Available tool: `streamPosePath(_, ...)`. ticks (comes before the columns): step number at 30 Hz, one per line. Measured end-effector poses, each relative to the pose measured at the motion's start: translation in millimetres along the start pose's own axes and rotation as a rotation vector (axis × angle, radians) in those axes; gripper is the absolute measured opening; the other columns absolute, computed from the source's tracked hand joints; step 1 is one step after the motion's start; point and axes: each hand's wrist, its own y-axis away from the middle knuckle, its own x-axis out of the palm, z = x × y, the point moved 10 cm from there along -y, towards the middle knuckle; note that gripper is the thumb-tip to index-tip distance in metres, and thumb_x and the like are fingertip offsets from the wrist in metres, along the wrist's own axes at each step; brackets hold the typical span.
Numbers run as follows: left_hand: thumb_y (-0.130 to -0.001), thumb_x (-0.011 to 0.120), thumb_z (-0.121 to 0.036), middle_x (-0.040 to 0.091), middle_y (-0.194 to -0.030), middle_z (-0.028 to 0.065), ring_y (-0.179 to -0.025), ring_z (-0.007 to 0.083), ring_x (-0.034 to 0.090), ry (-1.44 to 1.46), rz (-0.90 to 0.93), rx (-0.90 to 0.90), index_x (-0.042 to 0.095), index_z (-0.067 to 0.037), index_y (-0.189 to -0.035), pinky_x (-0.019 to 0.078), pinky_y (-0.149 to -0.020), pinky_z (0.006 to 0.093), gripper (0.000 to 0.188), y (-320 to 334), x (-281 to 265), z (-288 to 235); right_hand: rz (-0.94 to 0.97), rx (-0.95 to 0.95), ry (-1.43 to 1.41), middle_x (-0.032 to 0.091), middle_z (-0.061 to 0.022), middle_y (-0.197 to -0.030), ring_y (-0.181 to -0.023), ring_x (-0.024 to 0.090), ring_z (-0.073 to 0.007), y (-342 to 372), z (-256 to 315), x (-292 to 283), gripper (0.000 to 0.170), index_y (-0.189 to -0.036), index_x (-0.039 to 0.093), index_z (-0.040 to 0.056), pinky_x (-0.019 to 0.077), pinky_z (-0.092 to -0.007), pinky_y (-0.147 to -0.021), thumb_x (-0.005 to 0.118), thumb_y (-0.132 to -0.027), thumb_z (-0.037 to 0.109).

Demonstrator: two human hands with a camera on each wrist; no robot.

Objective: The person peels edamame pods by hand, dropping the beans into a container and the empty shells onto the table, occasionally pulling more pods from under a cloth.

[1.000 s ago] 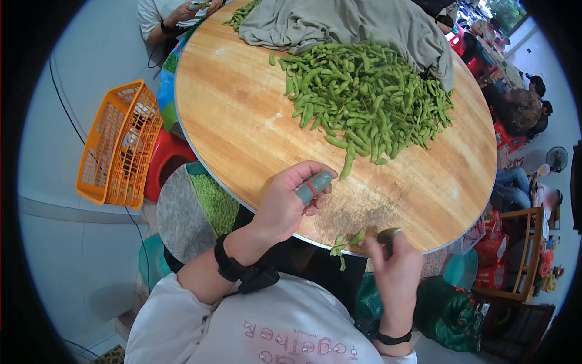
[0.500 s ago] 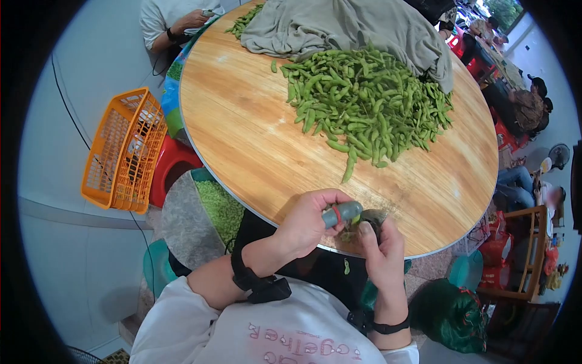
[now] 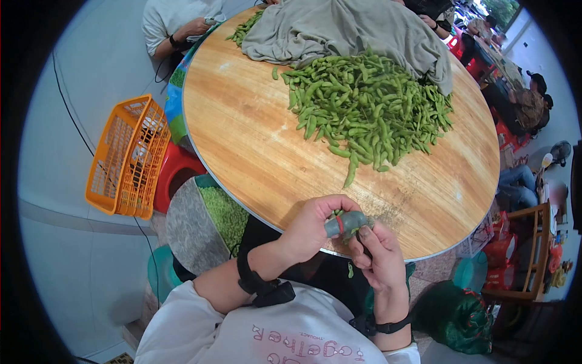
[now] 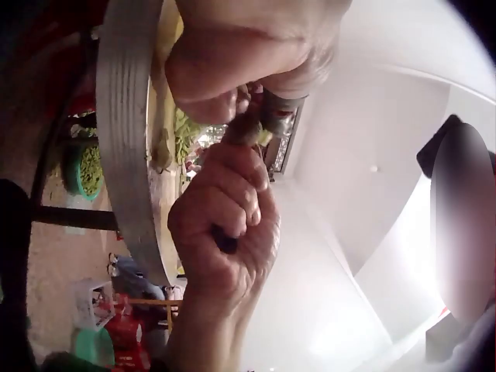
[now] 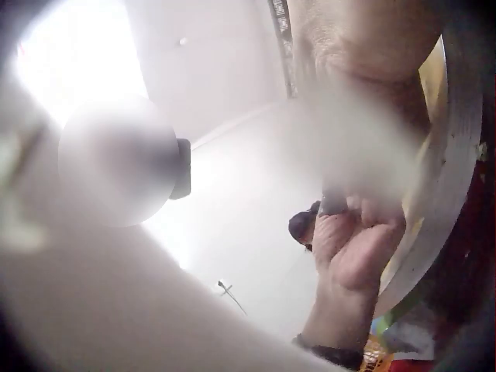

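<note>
Close together over the near table edge, my two hands meet at the fingertips. My left hand (image 3: 303, 233) wears a grey-green cover (image 3: 353, 221) with a red band on its thumb, and pinches a green soybean pod (image 3: 337, 213), mostly hidden by the fingers. My right hand (image 3: 384, 258) curls round a small dark tool (image 4: 225, 241) whose black end shows in the fist; its kind I cannot tell. The right thumb touches the tip of the thumb cover. A large heap of green pods (image 3: 370, 109) lies farther back on the round wooden table (image 3: 242, 133).
A grey cloth (image 3: 339, 30) covers the back of the heap. Left of the table stand an orange plastic basket (image 3: 127, 158), a red stool (image 3: 179, 170) and a grey-and-green round surface (image 3: 197, 221). A dark green sack (image 3: 454, 315) sits at lower right. Another person's arm (image 3: 170, 45) shows at upper left.
From apart, my hands have come together: the left moved right and toward me, the right slightly leftward. The right hand has turned, so its dark tool shows less.
</note>
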Motion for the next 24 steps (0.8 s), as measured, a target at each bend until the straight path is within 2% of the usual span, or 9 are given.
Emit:
streamPosePath(5, -0.078, 0.064, -0.004, 0.056, -0.078, -0.0031, -0.07, 0.0025, 0.049, 0.295, 0.164, -0.135, 0.058, -0.003, -0.096, 0.042, -0.062, 0.0185, 0.019, 0.9, 17.1, 6.9, 0.087, 0.149, -0.245, 0.045, 0.0031, -0.062, -0.047, 0.034, -0.0032, 4.3, -11.1, 7.3, 0.015, -0.086, 0.051, 0.0035, 0.0255, -0.017, -0.041, 0.044, -0.093, 0.014)
streamPosePath(7, -0.081, 0.062, -0.004, 0.054, -0.081, -0.001, -0.072, 0.0048, 0.052, -0.217, 0.046, 0.116, 0.056, -0.003, -0.091, 0.0432, -0.062, 0.019, 0.012, -4.3, 7.4, -11.4, -0.03, -0.06, 0.17, 0.045, 0.0035, -0.061, -0.046, 0.032, -0.0034, -4.2, 0.2, -7.5, 0.014, -0.087, 0.051, 0.0039, 0.0253, -0.017, -0.04, 0.046, -0.093, 0.015)
streamPosePath(10, -0.082, 0.06, -0.002, 0.053, -0.079, -0.0021, -0.069, 0.004, 0.051, -0.28, -0.031, 0.099, 0.056, -0.003, -0.094, 0.0425, -0.06, 0.0174, 0.013, -7.0, -1.5, -6.6, -0.108, -0.312, 0.551, 0.045, 0.004, -0.06, -0.046, 0.032, -0.0024, -7.4, 20.6, -8.1, 0.013, -0.087, 0.052, 0.005, 0.024, -0.0168, -0.041, 0.048, -0.092, 0.017)
streamPosePath(11, -0.082, 0.06, -0.002, 0.053, -0.079, -0.0021, -0.069, 0.004, 0.051, -0.283, -0.021, 0.092, 0.056, -0.003, -0.094, 0.0425, -0.06, 0.0174, 0.013, -6.7, 0.1, -8.1, -0.119, -0.313, 0.545, 0.045, 0.004, -0.06, -0.046, 0.032, -0.0024, -8.0, 24.6, -7.4, 0.013, -0.087, 0.052, 0.005, 0.024, -0.0168, -0.041, 0.048, -0.092, 0.017)
streamPosePath(13, -0.081, 0.058, 0.001, 0.053, -0.077, -0.0029, -0.066, 0.0033, 0.051, -0.258, -0.089, 0.103, 0.055, -0.003, -0.097, 0.042, -0.059, 0.0167, 0.017, -5.1, -0.8, -21.6, -0.065, 0.001, -0.051, 0.044, 0.0046, -0.059, -0.047, 0.033, -0.0014, -15.0, 7.4, -5.9, 0.016, -0.082, 0.053, 0.0061, 0.0235, -0.0172, -0.042, 0.049, -0.091, 0.018)
streamPosePath(15, -0.081, 0.056, 0.001, 0.053, -0.077, -0.0026, -0.066, 0.0032, 0.05, -0.274, -0.089, 0.125, 0.055, -0.003, -0.098, 0.041, -0.057, 0.0163, 0.018, -6.0, -3.1, -25.6, -0.069, 0.024, -0.05, 0.044, 0.0049, -0.057, -0.047, 0.033, -0.0018, -22.7, 13.1, -9.9, 0.017, -0.081, 0.054, 0.0065, 0.0241, -0.0182, -0.042, 0.05, -0.091, 0.02)
streamPosePath(17, -0.081, 0.054, 0.001, 0.053, -0.077, -0.0023, -0.065, 0.0031, 0.05, -0.293, -0.089, 0.149, 0.054, -0.003, -0.1, 0.04, -0.056, 0.0159, 0.019, -6.8, -7.6, -28.1, 0.011, -0.005, 0.353, 0.045, 0.0056, -0.057, -0.047, 0.036, -0.0029, -38.3, 23.9, -18.7, 0.017, -0.087, 0.053, 0.0059, 0.027, -0.0181, -0.042, 0.05, -0.091, 0.022)
streamPosePath(21, -0.083, 0.05, -0.005, 0.054, -0.077, 0.0026, -0.066, 0.0094, 0.051, 0.278, -0.05, -0.013, 0.053, -0.003, -0.1, 0.0361, -0.053, 0.0162, 0.017, -14.9, -21.6, -6.2, -0.495, -0.606, 1.448, 0.058, -0.0119, -0.06, -0.056, 0.058, -0.0285, -50.6, 111.3, -24.3, 0.017, -0.084, 0.054, 0.002, 0.0436, -0.0381, -0.051, 0.056, -0.085, 0.019)
streamPosePath(24, -0.084, 0.049, -0.006, 0.055, -0.08, 0.0058, -0.068, 0.0129, 0.051, 0.439, 0.001, -0.087, 0.053, -0.003, -0.099, 0.036, -0.054, 0.0186, 0.016, -12.8, -11.8, -9.0, -0.444, -0.498, 1.722, 0.058, -0.0202, -0.065, -0.065, 0.057, -0.0382, -66.3, 105.6, -24.9, 0.014, -0.078, 0.054, 0.0008, 0.0443, -0.0449, -0.057, 0.058, -0.08, 0.015)
